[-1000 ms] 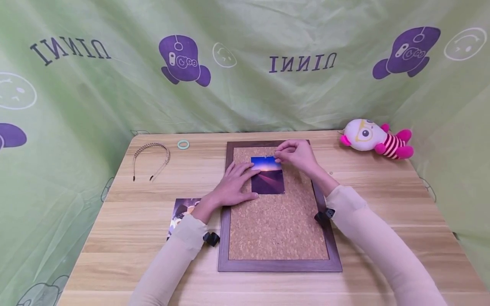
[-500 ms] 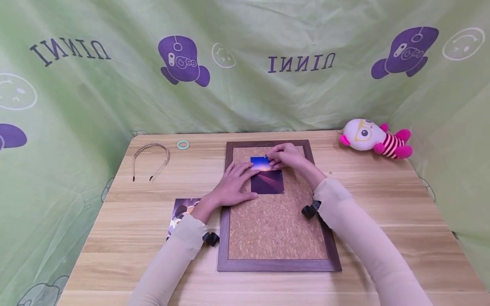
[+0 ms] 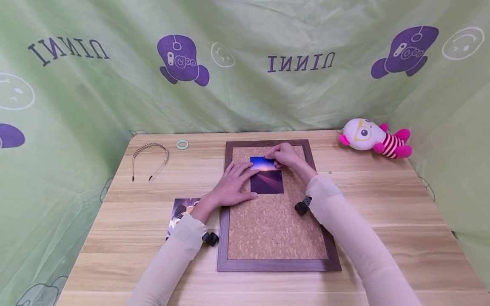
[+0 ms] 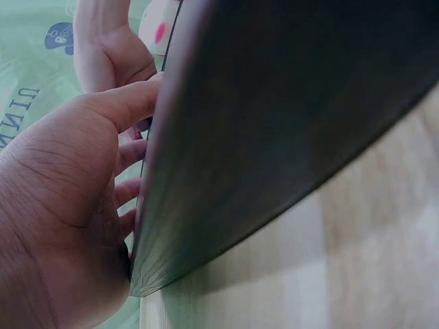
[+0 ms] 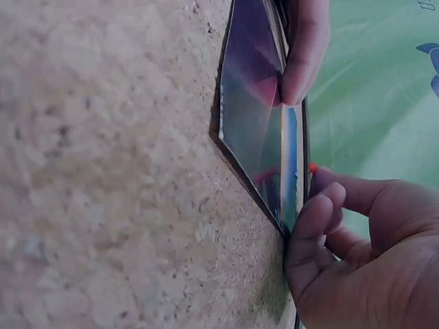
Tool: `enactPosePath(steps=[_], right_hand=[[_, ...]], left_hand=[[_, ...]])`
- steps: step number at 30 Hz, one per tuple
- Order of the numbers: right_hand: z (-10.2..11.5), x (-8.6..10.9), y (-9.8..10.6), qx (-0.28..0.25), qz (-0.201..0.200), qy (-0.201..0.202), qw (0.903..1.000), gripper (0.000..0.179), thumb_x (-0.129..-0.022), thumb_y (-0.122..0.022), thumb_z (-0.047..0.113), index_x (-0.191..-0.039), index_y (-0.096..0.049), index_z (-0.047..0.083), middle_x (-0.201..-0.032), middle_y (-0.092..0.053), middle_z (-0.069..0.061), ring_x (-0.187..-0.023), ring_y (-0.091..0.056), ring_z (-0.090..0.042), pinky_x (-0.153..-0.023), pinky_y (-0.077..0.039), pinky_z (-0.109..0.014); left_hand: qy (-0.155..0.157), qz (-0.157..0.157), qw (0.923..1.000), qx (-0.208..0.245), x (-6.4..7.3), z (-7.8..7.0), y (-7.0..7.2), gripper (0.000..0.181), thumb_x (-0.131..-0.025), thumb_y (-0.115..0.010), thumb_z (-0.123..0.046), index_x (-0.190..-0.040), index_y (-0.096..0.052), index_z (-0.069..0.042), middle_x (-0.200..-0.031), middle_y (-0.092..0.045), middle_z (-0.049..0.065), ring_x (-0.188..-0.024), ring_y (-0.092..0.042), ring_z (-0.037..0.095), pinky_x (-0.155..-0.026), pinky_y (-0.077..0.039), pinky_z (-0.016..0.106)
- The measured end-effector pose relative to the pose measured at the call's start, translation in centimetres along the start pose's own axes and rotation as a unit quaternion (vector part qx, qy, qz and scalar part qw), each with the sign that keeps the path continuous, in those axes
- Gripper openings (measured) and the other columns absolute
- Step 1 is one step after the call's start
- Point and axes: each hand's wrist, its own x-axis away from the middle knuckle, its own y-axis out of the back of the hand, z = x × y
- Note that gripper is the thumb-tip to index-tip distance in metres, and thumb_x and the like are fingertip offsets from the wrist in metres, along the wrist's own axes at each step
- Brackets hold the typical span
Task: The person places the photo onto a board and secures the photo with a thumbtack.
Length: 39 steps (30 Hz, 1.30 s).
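Note:
A photo (image 3: 266,182) of a road under a blue sunset sky lies on a dark-framed corkboard (image 3: 277,229). My left hand (image 3: 231,187) rests spread over the photo's left side, fingertips on the print and thumb on the cork. At the photo's top edge my right hand (image 3: 285,156) has curled fingers. In the right wrist view, a small red push pin (image 5: 313,168) shows at the right hand's (image 5: 363,240) fingertips, pinched there and partly hidden. The left wrist view has the left hand (image 4: 68,185) beside the board's dark frame (image 4: 226,157).
A second photo (image 3: 177,212) lies left of the board, partly under the left forearm. Further back are a headband (image 3: 150,145) and a mint-green ring (image 3: 182,145). A pink-and-white plush toy (image 3: 377,138) lies back right. A tiny round piece (image 3: 330,172) sits right of the board.
My right hand has moved left along the photo's top edge, from its right corner toward the middle, with its forearm following. The left hand and photo have stayed in place.

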Motion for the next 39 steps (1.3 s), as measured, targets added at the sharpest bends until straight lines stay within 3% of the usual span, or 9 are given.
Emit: enactPosePath(steps=[7, 20, 25, 32, 39], right_hand=[[0.0, -0.1, -0.1, 0.082, -0.017, 0.01, 0.9965, 0.018, -0.106, -0.073, 0.01, -0.108, -0.078, -0.007, -0.057, -0.053, 0.004, -0.051, -0.051, -0.005, -0.05, -0.048, -0.017], [0.5, -0.5, -0.1, 0.141, -0.011, 0.008, 0.9899, 0.02, -0.108, -0.07, 0.014, -0.108, -0.079, -0.004, -0.056, -0.047, 0.01, -0.051, -0.045, -0.003, -0.05, -0.038, -0.019], [0.6, -0.5, 0.0, 0.152, -0.016, 0.009, 0.9883, 0.02, -0.108, -0.071, 0.015, -0.106, -0.08, -0.002, -0.071, -0.057, 0.005, -0.057, -0.046, -0.007, -0.053, -0.035, -0.021], [0.9, -0.3, -0.1, 0.171, -0.031, 0.009, 0.9847, 0.022, -0.108, -0.071, 0.019, -0.106, -0.082, 0.001, -0.092, -0.068, -0.004, -0.073, -0.053, -0.014, -0.064, -0.041, -0.025], [0.5, -0.7, -0.7, 0.237, -0.062, 0.01, 0.9694, 0.022, -0.105, -0.074, 0.026, -0.105, -0.086, 0.008, -0.104, -0.08, -0.006, -0.089, -0.064, -0.021, -0.077, -0.049, -0.033]], left_hand=[[-0.003, -0.002, 1.0, -0.001, 0.0, -0.2, 0.1, 0.08, -0.102, -0.075, -0.049, -0.169, -0.048, -0.013, -0.177, -0.034, 0.019, -0.168, -0.022, 0.04, -0.139, 0.003, 0.059], [-0.006, -0.012, 0.9999, 0.003, 0.0, 0.1, -0.1, 0.08, -0.102, -0.074, -0.048, -0.168, -0.048, -0.012, -0.176, -0.036, 0.019, -0.168, -0.023, 0.04, -0.138, 0.002, 0.06], [-0.005, -0.01, 0.9999, -0.002, 0.0, 0.0, -0.1, 0.079, -0.102, -0.074, -0.048, -0.168, -0.048, -0.013, -0.177, -0.035, 0.02, -0.168, -0.022, 0.041, -0.138, 0.002, 0.061], [-0.004, -0.009, 0.9999, -0.002, -0.1, 0.0, -0.1, 0.08, -0.102, -0.074, -0.049, -0.168, -0.048, -0.013, -0.177, -0.035, 0.019, -0.168, -0.022, 0.04, -0.138, 0.003, 0.06], [-0.005, -0.01, 0.9999, -0.003, -0.1, 0.0, -0.2, 0.08, -0.102, -0.074, -0.048, -0.168, -0.048, -0.012, -0.177, -0.035, 0.019, -0.168, -0.023, 0.04, -0.138, 0.002, 0.06]])
